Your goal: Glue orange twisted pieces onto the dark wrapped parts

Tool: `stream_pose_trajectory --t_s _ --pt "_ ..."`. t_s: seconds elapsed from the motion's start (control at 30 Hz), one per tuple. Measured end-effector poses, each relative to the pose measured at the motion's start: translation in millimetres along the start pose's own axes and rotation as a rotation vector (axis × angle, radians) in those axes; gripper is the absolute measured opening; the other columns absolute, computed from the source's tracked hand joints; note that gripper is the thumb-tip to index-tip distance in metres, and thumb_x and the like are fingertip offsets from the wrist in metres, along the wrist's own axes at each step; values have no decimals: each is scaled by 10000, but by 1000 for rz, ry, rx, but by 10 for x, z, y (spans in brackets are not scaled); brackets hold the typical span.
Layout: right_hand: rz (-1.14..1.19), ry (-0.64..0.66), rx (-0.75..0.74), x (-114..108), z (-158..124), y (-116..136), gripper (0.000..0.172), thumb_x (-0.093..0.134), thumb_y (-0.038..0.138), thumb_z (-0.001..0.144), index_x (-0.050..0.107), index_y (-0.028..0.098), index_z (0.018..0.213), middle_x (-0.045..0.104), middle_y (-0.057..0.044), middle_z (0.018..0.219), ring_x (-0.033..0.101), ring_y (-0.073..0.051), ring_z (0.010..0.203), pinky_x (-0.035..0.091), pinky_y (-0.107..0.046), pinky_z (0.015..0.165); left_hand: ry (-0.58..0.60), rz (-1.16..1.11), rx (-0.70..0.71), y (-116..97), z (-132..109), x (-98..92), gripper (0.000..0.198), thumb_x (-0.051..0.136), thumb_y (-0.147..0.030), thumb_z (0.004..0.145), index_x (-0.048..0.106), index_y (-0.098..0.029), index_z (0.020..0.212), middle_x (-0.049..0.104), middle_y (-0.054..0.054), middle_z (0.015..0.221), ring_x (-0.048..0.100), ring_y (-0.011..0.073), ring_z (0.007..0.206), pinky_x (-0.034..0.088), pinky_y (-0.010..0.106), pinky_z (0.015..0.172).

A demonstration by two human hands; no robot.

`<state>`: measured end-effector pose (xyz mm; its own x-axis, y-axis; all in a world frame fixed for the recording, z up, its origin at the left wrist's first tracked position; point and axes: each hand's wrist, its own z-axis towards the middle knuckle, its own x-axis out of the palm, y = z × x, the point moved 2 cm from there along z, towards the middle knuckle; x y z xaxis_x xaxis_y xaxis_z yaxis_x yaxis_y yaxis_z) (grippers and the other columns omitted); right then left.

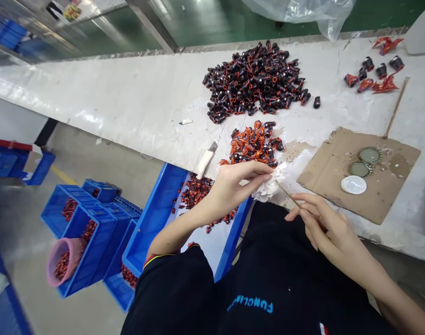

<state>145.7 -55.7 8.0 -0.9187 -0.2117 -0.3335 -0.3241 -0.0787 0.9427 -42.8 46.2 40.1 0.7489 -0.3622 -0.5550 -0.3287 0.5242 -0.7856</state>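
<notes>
My left hand (235,188) pinches a crumpled white cloth (270,184) at the table's edge; anything inside the cloth is hidden. My right hand (324,224) holds a thin wooden stick (288,195) between its fingers, with the tip reaching the cloth. Just beyond the cloth lies a small heap of black-and-orange parts (256,145). A larger heap of similar parts (254,79) sits farther back. On a piece of cardboard (359,174) to the right are two round lids with greenish contents (369,155) and a small white dish (354,184).
A white-handled knife (205,160) lies at the table edge. Below my left forearm, a blue tray (156,209) holds loose parts. Blue crates (77,237) and a pink cup (65,260) stand on the floor at left. More parts (373,72) lie at the far right.
</notes>
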Motion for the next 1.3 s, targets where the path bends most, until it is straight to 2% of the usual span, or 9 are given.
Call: stream_pose_trajectory --t_s 0.27,0.4,0.53,0.63,0.77,0.87,1.07,1.2,1.3 --pt "-174 -56 -27 -109 2 -24 219 416 222 982 555 222 1151 721 3 823 499 -62 409 447 -174 433 75 107 221 -125 97 -5 100 596 -120 912 686 -163 917 717 76 899 690 143 850 568 227 768" --pt "-261 -83 -13 -209 -43 4 229 421 226 980 580 221 1145 729 5 823 623 -95 550 511 -197 547 171 110 277 -192 117 5 145 557 -87 923 675 -148 980 705 91 912 682 136 847 567 211 756" --pt "-299 -34 66 -295 -95 28 216 420 246 983 605 240 1095 727 21 827 706 -112 723 538 -201 647 249 88 284 -215 122 26 156 569 -84 923 680 -153 1006 699 81 938 686 121 847 564 194 755" --pt "-311 -17 84 -344 -122 44 195 431 257 981 617 248 1038 712 36 786 707 -106 703 529 -190 626 302 78 301 -229 127 65 134 591 -90 914 676 -141 1004 693 73 929 679 110 829 558 183 752" --pt "-354 -8 27 -386 -138 65 216 428 262 982 637 246 1033 700 29 759 671 -95 605 500 -180 542 329 152 326 -272 130 131 80 602 -119 915 644 -117 983 678 78 917 666 112 827 549 180 747" --pt "-417 -21 -32 -405 -145 78 227 436 270 981 649 219 1042 726 -5 834 669 -108 606 472 -194 490 335 278 412 -327 131 184 89 557 -131 945 633 -100 978 679 86 898 654 119 778 533 196 714" --pt "-538 -72 -164 -417 -174 102 180 453 264 982 614 196 941 729 -4 821 702 -139 660 491 -238 564 403 518 640 -437 159 262 162 468 -89 970 628 -85 949 689 76 810 613 140 664 495 238 653" --pt "-525 -54 -214 -458 -233 131 157 458 237 982 577 210 884 698 27 752 676 -106 621 455 -222 538 418 514 702 -508 162 271 152 468 -98 969 616 -68 964 689 84 787 629 161 673 500 258 647" --pt "-498 -14 -212 -507 -286 167 166 453 234 985 565 221 863 675 45 711 636 -86 558 440 -223 520 468 409 632 -540 183 268 164 453 -137 979 602 -82 937 667 78 771 612 151 658 492 243 629"
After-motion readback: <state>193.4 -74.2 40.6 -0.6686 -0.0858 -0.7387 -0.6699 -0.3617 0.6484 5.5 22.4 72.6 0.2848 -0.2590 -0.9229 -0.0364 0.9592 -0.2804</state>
